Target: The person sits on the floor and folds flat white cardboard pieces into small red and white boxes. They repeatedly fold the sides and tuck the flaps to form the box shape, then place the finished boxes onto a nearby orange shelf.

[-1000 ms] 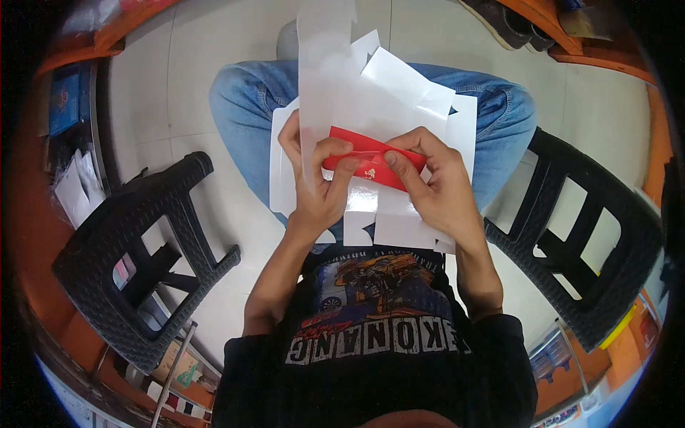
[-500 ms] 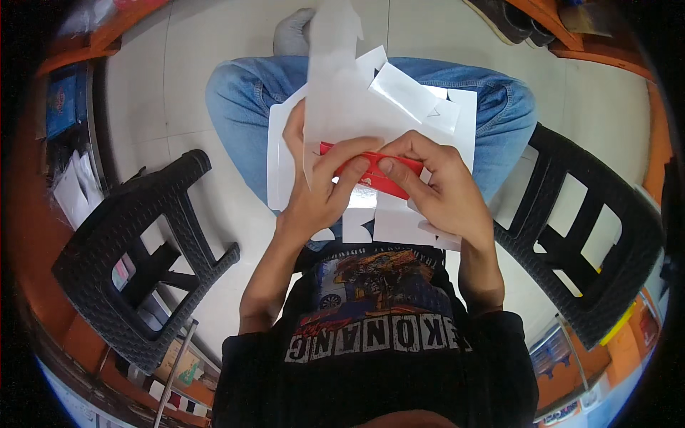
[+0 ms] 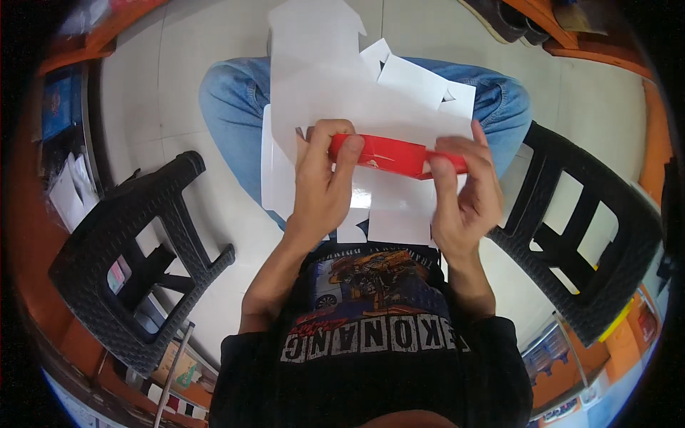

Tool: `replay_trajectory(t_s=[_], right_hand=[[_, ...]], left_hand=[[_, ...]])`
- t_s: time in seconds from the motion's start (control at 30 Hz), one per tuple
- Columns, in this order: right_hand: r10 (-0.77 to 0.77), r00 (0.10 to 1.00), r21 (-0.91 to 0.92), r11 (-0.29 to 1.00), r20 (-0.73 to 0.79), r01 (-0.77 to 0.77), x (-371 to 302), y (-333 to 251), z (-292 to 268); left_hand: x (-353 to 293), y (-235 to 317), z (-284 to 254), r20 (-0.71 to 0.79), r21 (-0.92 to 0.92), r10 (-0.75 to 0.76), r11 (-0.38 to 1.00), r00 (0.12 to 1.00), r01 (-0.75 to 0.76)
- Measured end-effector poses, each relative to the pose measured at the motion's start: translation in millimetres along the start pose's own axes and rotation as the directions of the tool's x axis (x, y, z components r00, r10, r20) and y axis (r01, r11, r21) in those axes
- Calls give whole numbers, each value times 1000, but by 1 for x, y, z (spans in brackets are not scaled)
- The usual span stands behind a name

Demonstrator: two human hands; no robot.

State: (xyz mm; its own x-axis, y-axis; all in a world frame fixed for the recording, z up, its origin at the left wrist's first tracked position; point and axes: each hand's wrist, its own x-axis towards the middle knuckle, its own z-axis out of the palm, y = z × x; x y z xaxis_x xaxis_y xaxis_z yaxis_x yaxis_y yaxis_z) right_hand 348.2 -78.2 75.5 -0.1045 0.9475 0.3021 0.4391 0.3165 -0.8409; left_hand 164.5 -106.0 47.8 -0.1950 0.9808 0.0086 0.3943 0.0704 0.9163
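Observation:
A white die-cut cardboard sheet [image 3: 314,64] with notched flaps is held over my lap, its edge folded to show a red card flap [image 3: 391,155]. My left hand [image 3: 321,178] is closed on the flap's left end, thumb on the red face and fingers behind. At the other end, my right hand [image 3: 467,196] pinches a small red tab between thumb and fingers; its index finger is slightly blurred. More white cut cardboard [image 3: 401,227] with notched edges lies underneath on my lap. Whether the layers are joined is hidden.
Black woven-pattern plastic stools stand on their sides or upright, one left [image 3: 143,264] and one right [image 3: 581,242]. My jeans-clad legs [image 3: 235,121] are crossed on the tiled floor. Dark shoes [image 3: 503,21] sit at the far right, near orange shelving [image 3: 599,53].
My right hand has shifted right, from the flap's middle to its end tab. My left hand now grips the left end. The white sheet's tall part has swung left and lies flatter.

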Motion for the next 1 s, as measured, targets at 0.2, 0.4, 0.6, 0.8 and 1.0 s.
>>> replay_trajectory(t_s=[0.2,0.4,0.6,0.8,1.0], right_hand=[[-63,975,-240,964,215,115,17,-7,1],[-32,897,-292,940,441,177,16,-1,4],[58,832,-246,965,551,96,8,-6,-16],[301,923,282,888,240,-363,5,-28,-35],[509,855,655,614,98,-441,15,-60,-23]], left_hand=[[-7,10,2,144,25,49,998,988,-53],[-11,8,12,181,-1,6,1000,984,-5],[-1,-4,10,171,-85,152,987,974,-139],[-2,0,27,1,-296,468,844,884,-447],[-16,-20,45,174,-324,175,939,969,-112]])
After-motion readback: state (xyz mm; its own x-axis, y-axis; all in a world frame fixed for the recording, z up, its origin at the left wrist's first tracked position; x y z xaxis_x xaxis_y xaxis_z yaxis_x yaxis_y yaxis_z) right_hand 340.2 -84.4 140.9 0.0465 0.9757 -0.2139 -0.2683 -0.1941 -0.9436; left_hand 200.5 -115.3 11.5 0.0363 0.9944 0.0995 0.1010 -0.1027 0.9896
